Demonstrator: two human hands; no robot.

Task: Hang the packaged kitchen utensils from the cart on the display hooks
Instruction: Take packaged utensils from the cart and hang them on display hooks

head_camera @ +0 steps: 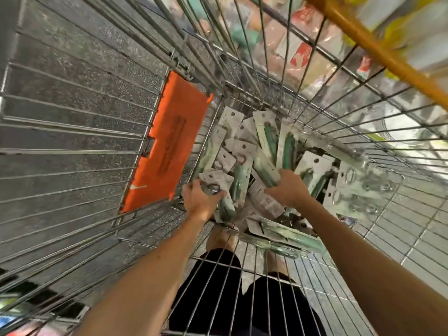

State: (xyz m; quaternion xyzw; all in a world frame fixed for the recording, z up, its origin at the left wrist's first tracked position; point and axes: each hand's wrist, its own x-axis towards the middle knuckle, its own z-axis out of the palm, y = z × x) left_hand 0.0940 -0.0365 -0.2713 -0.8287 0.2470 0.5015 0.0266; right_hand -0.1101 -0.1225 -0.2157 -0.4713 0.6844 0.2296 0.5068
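In the wire cart, right of its orange flap, the left hand grips a carded utensil, the right hand a green-handled utensil, both lying lengthwise away from the person.

A dark speckled floor fills the left side, and pale floor tiles lie at the right. A yellow-orange bar slants across the upper right corner, with blurred shelf goods near it. Black shorts show at the bottom.
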